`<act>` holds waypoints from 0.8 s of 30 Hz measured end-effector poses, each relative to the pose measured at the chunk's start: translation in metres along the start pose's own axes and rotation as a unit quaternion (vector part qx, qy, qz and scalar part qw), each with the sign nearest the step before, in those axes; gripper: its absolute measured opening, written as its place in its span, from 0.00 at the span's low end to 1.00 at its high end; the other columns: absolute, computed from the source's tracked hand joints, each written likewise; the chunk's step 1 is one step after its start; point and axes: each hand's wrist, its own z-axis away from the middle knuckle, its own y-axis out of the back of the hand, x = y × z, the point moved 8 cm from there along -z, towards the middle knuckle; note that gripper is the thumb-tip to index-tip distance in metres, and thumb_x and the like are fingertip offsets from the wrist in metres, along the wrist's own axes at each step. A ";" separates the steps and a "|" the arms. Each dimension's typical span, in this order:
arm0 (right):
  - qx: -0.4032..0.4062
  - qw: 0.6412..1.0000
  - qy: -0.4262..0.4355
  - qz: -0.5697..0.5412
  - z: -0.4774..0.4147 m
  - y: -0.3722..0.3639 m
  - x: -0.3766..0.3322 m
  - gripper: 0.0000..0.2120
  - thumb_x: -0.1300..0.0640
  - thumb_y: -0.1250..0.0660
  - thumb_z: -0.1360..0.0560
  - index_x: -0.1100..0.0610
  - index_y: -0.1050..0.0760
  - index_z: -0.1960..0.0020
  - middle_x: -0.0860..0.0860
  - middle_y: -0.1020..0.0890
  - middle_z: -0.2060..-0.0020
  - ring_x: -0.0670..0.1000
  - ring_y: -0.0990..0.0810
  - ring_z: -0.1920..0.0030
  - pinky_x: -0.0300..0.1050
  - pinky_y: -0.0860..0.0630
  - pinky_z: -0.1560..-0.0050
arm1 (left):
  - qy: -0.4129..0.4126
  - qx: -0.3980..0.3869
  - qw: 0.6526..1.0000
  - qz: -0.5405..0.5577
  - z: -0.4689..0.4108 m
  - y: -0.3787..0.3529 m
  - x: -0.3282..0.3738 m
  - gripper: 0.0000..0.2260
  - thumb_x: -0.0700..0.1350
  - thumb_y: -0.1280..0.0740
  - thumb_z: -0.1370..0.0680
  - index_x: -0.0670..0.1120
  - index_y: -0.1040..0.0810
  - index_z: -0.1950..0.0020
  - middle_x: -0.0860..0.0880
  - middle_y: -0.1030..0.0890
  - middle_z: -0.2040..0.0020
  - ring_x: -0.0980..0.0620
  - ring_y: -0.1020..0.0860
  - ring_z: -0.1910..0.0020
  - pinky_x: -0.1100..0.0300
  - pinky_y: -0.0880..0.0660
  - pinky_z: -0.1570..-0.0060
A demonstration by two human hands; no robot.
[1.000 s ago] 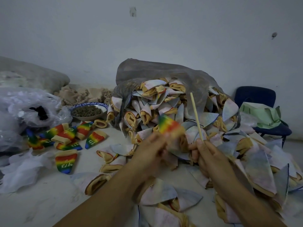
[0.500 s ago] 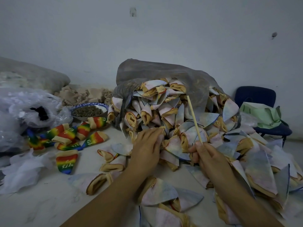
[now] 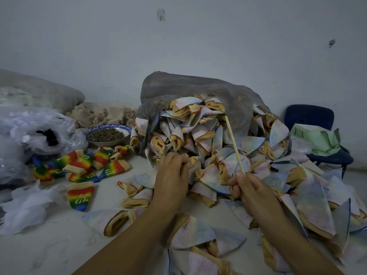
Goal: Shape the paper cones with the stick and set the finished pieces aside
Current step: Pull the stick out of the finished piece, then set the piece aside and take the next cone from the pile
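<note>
The left hand [image 3: 171, 175] is at the heap of cones [image 3: 198, 135] on the table [image 3: 49, 245], its grip seemingly pinching one paper cone [image 3: 193, 163], though the fingers hide it. The right hand [image 3: 250, 187] grips the stick [image 3: 235, 145] upright just beside. The next move calls for lifting that cone free and working the stick inside.

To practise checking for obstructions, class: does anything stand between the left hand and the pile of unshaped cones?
Nothing visible. The left hand grips a cone at the front of the pile; the right hand holds the stick aside.
</note>
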 end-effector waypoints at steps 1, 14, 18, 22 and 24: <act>-0.001 1.000 0.000 0.001 0.000 0.000 0.000 0.18 0.36 0.44 0.29 0.46 0.21 0.60 0.45 0.24 0.73 0.39 0.30 0.75 0.28 0.34 0.74 | -0.005 0.008 1.000 0.000 0.000 0.000 0.001 0.02 0.38 0.33 0.20 0.42 0.21 0.50 0.47 0.25 0.48 0.54 0.32 0.47 0.68 0.36 0.50; -0.003 1.000 0.004 0.015 0.000 0.000 0.001 0.17 0.37 0.43 0.28 0.46 0.22 0.61 0.45 0.24 0.72 0.38 0.28 0.73 0.28 0.33 0.73 | -0.006 0.026 1.000 0.012 0.002 0.002 0.007 0.03 0.42 0.34 0.20 0.45 0.22 0.52 0.53 0.27 0.50 0.54 0.32 0.47 0.62 0.34 0.48; -0.003 1.000 0.008 0.019 0.001 0.000 -0.001 0.16 0.38 0.43 0.27 0.46 0.22 0.61 0.44 0.24 0.72 0.38 0.28 0.73 0.27 0.33 0.72 | 0.108 -0.034 0.990 0.082 0.005 -0.008 -0.013 0.07 0.45 0.36 0.18 0.51 0.25 0.41 0.53 0.25 0.45 0.57 0.25 0.47 0.67 0.29 0.53; -0.004 1.000 0.007 0.020 0.002 0.000 -0.001 0.16 0.39 0.42 0.26 0.47 0.22 0.62 0.44 0.24 0.72 0.37 0.28 0.73 0.27 0.33 0.72 | 0.106 -0.049 0.991 0.059 0.002 -0.007 -0.019 0.12 0.45 0.35 0.19 0.47 0.23 0.36 0.52 0.25 0.47 0.64 0.28 0.54 0.78 0.34 0.56; -0.005 1.000 0.010 0.024 0.002 0.000 -0.001 0.16 0.38 0.43 0.26 0.46 0.22 0.62 0.43 0.24 0.73 0.38 0.28 0.73 0.27 0.33 0.73 | 0.057 -0.065 0.996 0.035 0.002 -0.010 -0.010 0.10 0.43 0.33 0.20 0.44 0.20 0.40 0.53 0.28 0.49 0.60 0.29 0.53 0.78 0.36 0.52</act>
